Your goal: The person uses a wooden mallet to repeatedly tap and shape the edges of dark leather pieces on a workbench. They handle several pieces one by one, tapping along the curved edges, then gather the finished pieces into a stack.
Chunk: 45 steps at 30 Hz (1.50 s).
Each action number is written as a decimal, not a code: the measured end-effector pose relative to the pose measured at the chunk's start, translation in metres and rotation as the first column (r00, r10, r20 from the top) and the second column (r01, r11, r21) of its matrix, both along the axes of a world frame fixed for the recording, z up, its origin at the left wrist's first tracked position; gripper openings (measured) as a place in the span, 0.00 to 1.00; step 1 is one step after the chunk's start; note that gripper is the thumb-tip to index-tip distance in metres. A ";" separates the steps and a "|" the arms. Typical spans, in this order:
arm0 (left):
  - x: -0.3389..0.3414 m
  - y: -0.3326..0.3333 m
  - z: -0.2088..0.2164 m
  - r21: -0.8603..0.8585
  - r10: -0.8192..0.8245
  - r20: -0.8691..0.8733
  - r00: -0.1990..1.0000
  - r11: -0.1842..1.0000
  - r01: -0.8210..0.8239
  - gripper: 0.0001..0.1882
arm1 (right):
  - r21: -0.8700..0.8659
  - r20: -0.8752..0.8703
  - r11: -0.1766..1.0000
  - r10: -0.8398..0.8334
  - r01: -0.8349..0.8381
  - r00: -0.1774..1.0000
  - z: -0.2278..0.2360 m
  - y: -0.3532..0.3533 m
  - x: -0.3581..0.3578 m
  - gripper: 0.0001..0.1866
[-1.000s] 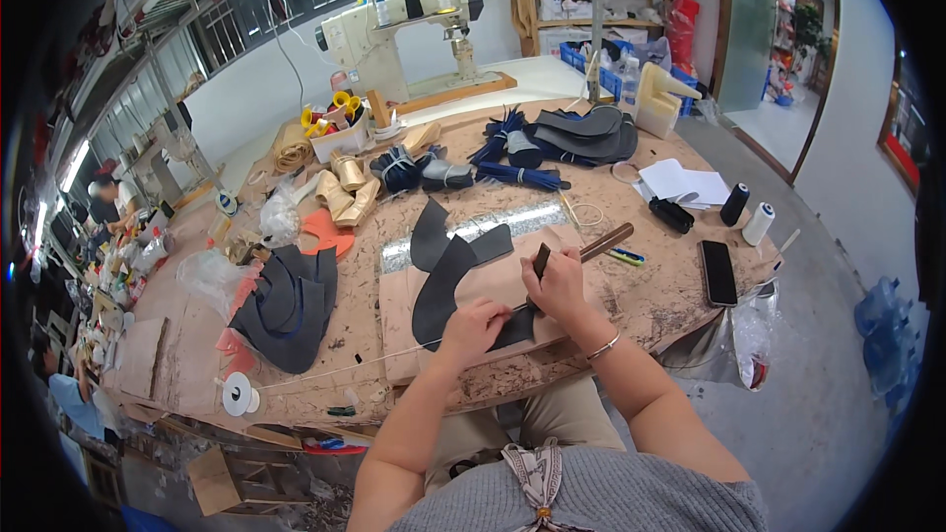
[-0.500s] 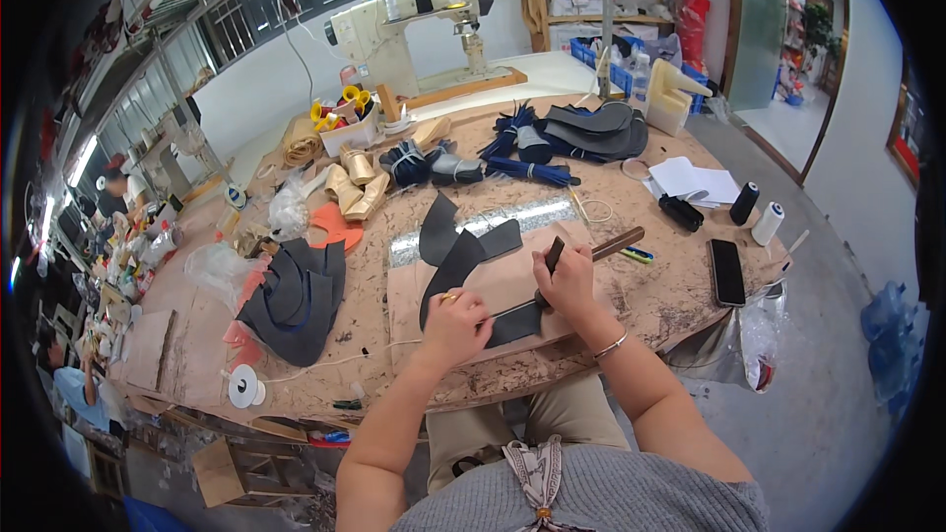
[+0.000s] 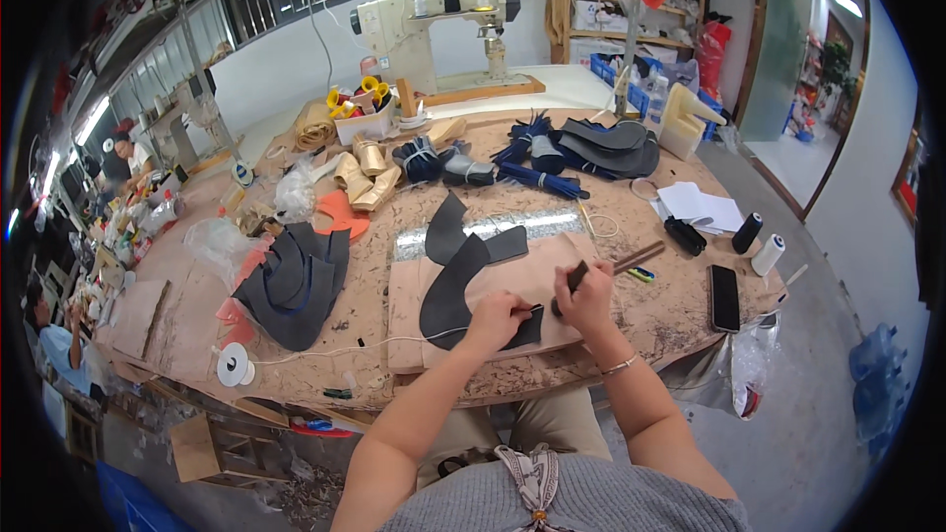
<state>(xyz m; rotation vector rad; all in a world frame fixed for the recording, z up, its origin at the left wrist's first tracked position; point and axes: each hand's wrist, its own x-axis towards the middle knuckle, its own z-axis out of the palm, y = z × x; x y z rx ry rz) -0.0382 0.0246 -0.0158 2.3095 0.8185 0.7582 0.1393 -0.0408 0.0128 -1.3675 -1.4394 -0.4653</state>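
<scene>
My left hand (image 3: 500,322) pinches the edge of a dark grey leather shoe-upper piece (image 3: 443,300) at its right end. That curved piece lies on a pale board (image 3: 409,281). Just to the right, my right hand (image 3: 588,299) is closed round a hammer close to its head; the brown handle (image 3: 639,256) sticks out to the right. The hammer's lower end is just off the leather's edge. A thin white cord runs from a white spool (image 3: 235,365) to the leather by my left hand. Another dark leather piece (image 3: 446,227) lies beyond.
A stack of dark leather pieces (image 3: 294,286) lies at the left. Bundled dark pieces (image 3: 537,153) and gold heels (image 3: 370,177) stand at the back. A phone (image 3: 724,298), thread spools (image 3: 769,253) and white papers (image 3: 700,204) are at the right. A sewing machine (image 3: 404,34) stands behind.
My left hand has moved right along the leather's edge and now pinches it. My right hand, with the hammer, has shifted right and slightly down. The view has shifted slightly.
</scene>
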 end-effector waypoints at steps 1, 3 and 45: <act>-0.001 -0.008 -0.007 0.056 0.015 0.110 0.994 0.998 -0.022 0.05 | -0.006 0.016 0.999 -0.035 0.035 0.999 -0.001 -0.006 0.004 0.09; -0.003 -0.005 -0.013 0.143 -0.003 0.148 0.989 0.990 -0.018 0.05 | 0.003 -0.001 0.997 -0.083 0.083 0.997 -0.003 -0.005 0.002 0.09; -0.027 0.004 -0.011 0.261 -0.146 0.087 0.985 0.958 0.119 0.05 | -0.026 0.037 0.999 0.020 -0.019 0.999 0.003 0.016 -0.007 0.11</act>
